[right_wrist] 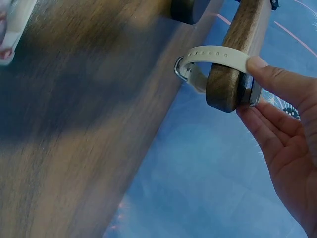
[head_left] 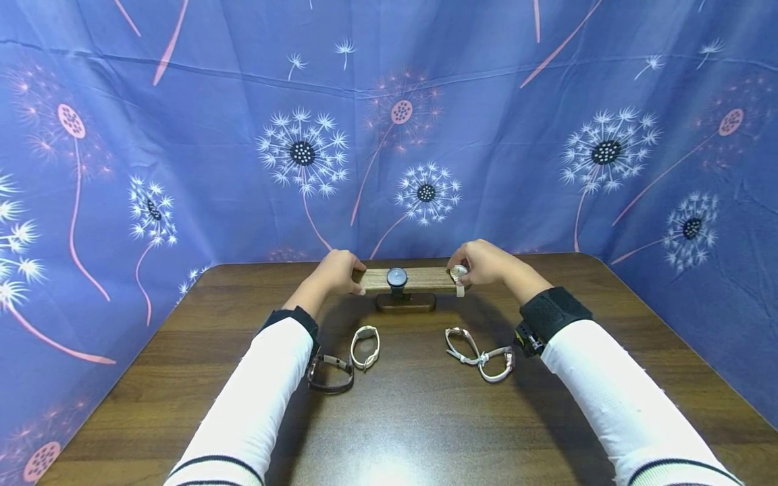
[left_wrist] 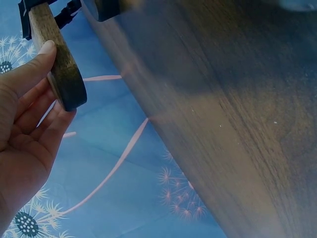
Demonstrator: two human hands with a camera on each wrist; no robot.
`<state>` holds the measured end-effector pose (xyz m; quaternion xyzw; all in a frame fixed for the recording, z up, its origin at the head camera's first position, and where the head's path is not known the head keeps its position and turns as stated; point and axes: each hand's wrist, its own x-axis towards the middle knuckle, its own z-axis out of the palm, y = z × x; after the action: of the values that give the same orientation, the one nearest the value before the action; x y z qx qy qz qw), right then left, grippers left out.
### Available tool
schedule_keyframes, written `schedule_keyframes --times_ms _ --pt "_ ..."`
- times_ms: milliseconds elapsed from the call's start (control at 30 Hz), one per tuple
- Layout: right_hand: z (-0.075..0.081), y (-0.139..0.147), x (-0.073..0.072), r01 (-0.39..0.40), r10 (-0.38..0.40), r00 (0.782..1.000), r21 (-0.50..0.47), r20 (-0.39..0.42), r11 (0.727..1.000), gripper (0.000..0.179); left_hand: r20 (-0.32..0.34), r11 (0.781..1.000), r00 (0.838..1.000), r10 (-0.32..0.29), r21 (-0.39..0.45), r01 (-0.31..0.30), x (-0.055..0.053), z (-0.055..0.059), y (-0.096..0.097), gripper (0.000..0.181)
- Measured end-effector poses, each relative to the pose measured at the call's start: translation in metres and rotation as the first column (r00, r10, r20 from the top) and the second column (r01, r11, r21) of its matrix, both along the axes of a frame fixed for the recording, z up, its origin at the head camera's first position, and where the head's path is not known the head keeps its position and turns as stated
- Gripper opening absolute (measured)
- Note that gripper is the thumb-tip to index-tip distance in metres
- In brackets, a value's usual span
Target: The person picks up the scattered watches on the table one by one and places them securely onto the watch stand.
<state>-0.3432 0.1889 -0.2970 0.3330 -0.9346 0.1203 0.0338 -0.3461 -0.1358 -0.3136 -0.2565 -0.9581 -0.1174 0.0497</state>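
On wooden bar [head_left: 428,278], dark watch [head_left: 398,277], white-strapped watch [right_wrist: 223,55]

The bar [head_left: 425,278] is set over the base [head_left: 406,303] near the far edge of the table [head_left: 401,425]; behind, the cloth [head_left: 377,142] is hung. At its middle one watch [head_left: 398,277] is borne. Its left end is gripped by the left hand [head_left: 338,271]; round its right end a second watch [head_left: 459,274] is looped, held by the right hand [head_left: 483,262]. Before it, two watches [head_left: 331,389] are laid left, two more [head_left: 498,377] right.
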Motion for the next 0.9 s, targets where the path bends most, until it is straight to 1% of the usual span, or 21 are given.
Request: schedule_keyframes --times_ms 200,300,467,667,767,900 --pt "0.002 -0.001 0.000 -0.023 0.024 0.999 0.024 -0.037 0.999 0.027 0.003 1.000 1.000 -0.001 -0.023 0.001 0.004 0.005 0.001 0.049" --pt "0.003 -0.002 0.001 -0.017 0.018 0.999 0.039 -0.033 0.999 0.025 0.006 1.000 1.000 -0.001 -0.021 0.001 0.005 0.006 0.001 0.048" --pt "0.004 -0.004 0.000 -0.021 0.022 0.999 0.061 -0.023 0.998 0.025 0.003 1.000 1.000 0.002 -0.025 -0.002 0.004 0.005 0.001 0.049" --pt "0.004 -0.009 -0.001 -0.064 0.068 0.996 0.064 -0.057 0.996 0.024 0.012 1.000 1.000 0.013 -0.018 -0.013 0.004 0.005 0.001 0.049" --pt "0.004 -0.014 -0.002 -0.090 0.095 0.993 0.074 -0.070 0.993 0.024 0.004 1.000 1.000 0.010 -0.018 -0.010 0.003 0.004 0.001 0.049" --pt "0.005 -0.020 -0.001 -0.098 0.103 0.992 0.080 -0.073 0.992 0.025 -0.004 1.000 1.000 0.011 -0.018 -0.011 0.003 0.003 0.002 0.048"
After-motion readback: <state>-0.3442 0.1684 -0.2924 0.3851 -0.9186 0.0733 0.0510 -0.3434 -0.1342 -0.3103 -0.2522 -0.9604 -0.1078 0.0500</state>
